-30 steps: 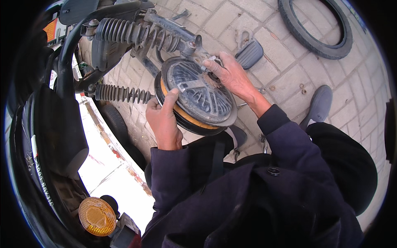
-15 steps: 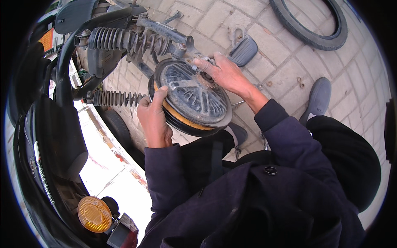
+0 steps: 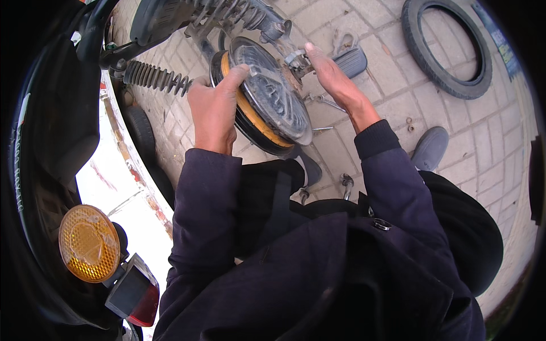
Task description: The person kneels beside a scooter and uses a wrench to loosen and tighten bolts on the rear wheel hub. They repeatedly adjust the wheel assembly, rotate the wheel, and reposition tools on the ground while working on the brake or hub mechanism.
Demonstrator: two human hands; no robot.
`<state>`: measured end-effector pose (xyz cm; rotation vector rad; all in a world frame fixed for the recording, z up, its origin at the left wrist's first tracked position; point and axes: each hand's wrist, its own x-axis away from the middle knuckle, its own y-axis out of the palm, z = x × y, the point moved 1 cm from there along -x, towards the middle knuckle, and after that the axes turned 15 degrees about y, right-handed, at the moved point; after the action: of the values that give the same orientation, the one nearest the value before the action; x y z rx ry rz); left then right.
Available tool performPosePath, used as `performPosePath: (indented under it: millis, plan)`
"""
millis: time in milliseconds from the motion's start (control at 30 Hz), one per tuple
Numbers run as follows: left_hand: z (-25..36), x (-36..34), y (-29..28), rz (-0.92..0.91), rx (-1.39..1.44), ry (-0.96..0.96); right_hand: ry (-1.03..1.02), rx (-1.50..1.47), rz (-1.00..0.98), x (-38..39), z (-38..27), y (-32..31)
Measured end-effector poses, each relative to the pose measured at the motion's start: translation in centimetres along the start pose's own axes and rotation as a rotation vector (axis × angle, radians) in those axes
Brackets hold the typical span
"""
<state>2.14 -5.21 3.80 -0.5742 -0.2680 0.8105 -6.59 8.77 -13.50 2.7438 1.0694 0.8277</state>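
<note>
A scooter wheel (image 3: 264, 91) with a dusty dark hub cover and a yellow-orange band around its rim leans at a steep tilt before me. My left hand (image 3: 216, 105) grips its left edge, thumb on top and the other fingers tucked behind the rim. Beside the hub's right side, my right hand (image 3: 335, 77) is curled at the axle end, next to a metal bracket (image 3: 296, 58). Its thumb points up and away; the other fingers are hidden. A lower coil shock absorber (image 3: 156, 78) ends close to my left hand, and an upper one (image 3: 244, 12) hangs above the wheel.
A loose black tyre (image 3: 410, 34) lies on the paving at the far right. Near my right hand are a dark footrest pedal (image 3: 351, 61) and a wrench (image 3: 329, 103). Nuts (image 3: 409, 126) lie by my shoe. An orange reflector (image 3: 90, 244) and tail light (image 3: 136, 290) stick out at left.
The view has shifted, so the wheel and shock absorbers sit higher in it. The wheel now tilts more steeply. My right hand has moved off the hub face to its right side.
</note>
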Motion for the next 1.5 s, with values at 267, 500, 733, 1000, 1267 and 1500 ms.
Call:
performPosePath:
  millis: [267, 500, 733, 1000, 1267, 1500]
  plan:
    - [-0.1, -4.0, 0.5, -0.127, 0.232, -0.151, -0.086, 0.043, -0.002, -0.6, -0.5, 0.0]
    - [-1.2, -4.5, 0.5, -0.088, 0.266, -0.151, -0.034, -0.014, -0.15, -0.7, 0.6, -0.9]
    - [-1.5, -4.5, 0.7, -0.069, 0.249, -0.12, -0.358, 0.167, 0.011, -1.5, 2.5, -0.5]
    - [-1.7, -5.4, 1.2, -0.075, 0.241, -0.191, -0.243, 0.236, -0.02, 0.0, 1.6, -0.6]
    - [-2.6, -6.4, 1.0, -0.124, 0.178, -0.238, -0.121, -0.006, -0.108, -0.4, 3.4, -2.8]
    - [-2.7, -6.3, 0.9, -0.115, 0.213, -0.238, -0.029, -0.054, -0.069, -0.9, 1.1, -2.5]
